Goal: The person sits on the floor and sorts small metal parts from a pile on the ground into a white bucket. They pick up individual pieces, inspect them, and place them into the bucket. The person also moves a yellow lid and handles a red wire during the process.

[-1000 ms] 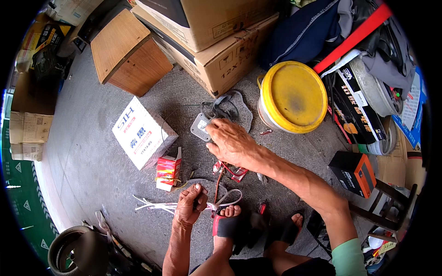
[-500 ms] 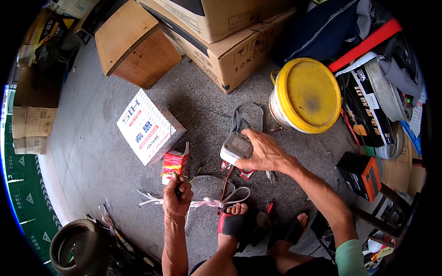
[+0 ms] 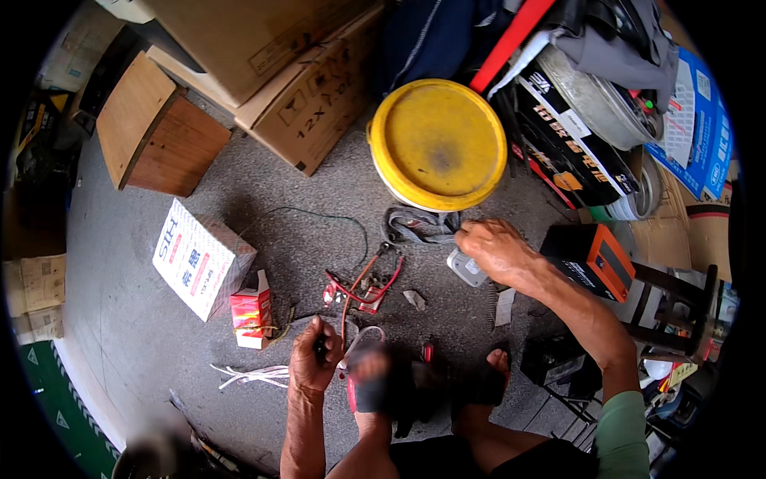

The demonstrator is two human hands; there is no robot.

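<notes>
Two bare hands work low over the grey floor [image 3: 144, 335], well apart from one another. To the right, the right hand [image 3: 496, 251] rests on a small pale grey box-like part [image 3: 465, 268] lying on the floor just near of the yellow-lidded bucket [image 3: 437, 144]; the fingers curl down over its far edge, so the grip looks closed on it, though how firmly cannot be told. That part appears to be hard plastic, light and stiff, with smooth faces that could slip, so it is probably best taken across its short sides between thumb and fingers. Nearer and to the left, the left hand [image 3: 313, 363] is closed in a fist around a thin dark item, perhaps a wire end or a small tool; it is too small to tell. Between the hands lies a loose tangle of red wires [image 3: 363, 283], limp and light and likely to drag or snag if pulled by one strand; taking hold near a connector would seem safer. A red carton [image 3: 251, 315] and a white printed box [image 3: 199, 257] sit to the left, and white strips [image 3: 247, 374] lie near them.
</notes>
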